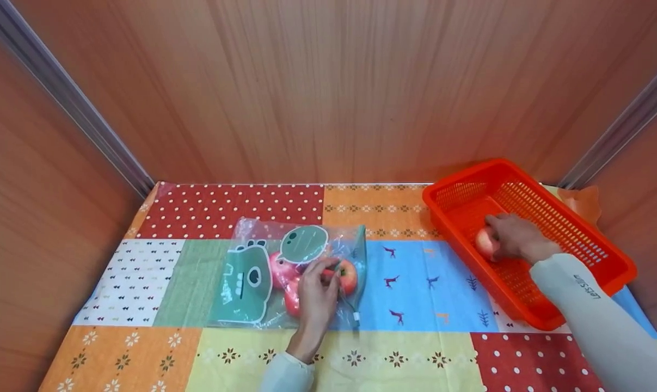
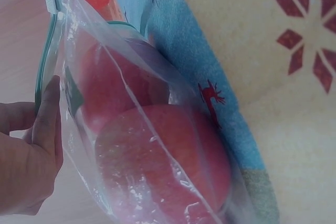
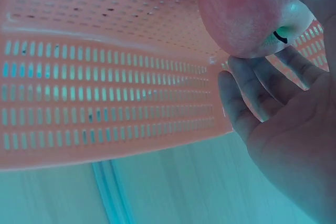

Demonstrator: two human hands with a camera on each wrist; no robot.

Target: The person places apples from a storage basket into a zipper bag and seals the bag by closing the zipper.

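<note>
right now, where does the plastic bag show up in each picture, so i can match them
Head: the plastic bag lies on the cloth, left of centre in the lower half, the left hand at its right part.
Left wrist: large, from top left down through the middle.
Right wrist: not in it.
Shared landmark: the basket, at right in the head view, at the top left edge in left wrist, large in right wrist.

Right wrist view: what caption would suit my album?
Fingers around a rosy apple, stem showing, inside a slotted basket.
</note>
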